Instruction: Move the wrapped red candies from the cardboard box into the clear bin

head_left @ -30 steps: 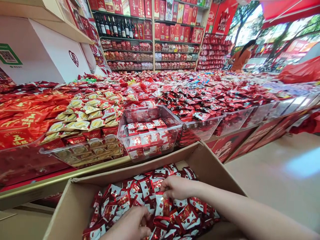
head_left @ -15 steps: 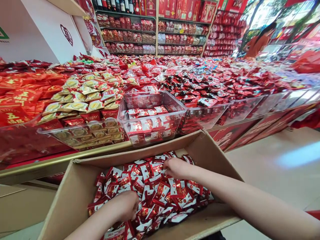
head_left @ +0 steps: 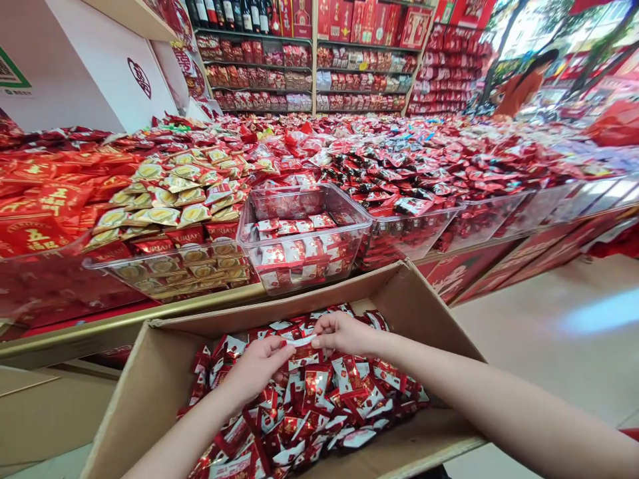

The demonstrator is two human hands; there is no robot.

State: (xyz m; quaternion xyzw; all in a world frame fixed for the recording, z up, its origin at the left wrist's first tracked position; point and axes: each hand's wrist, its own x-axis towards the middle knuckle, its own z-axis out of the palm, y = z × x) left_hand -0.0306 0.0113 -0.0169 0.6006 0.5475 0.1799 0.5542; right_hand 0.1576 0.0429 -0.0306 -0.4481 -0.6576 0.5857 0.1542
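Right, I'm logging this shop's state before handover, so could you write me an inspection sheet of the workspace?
Surface: gold-edged display counter, densely stocked.
Job's things: red-and-white packets loose in an open cardboard box; one held packet, seen edge-on.
Clutter: durian packets heaped high; the clear plastic bin beyond the box is part-filled.
Grippers: bare left hand and right hand pinch the held packet at opposite ends.
Cables: nothing seen.
Surroundings: shelved bottles behind; a person in orange, far right.
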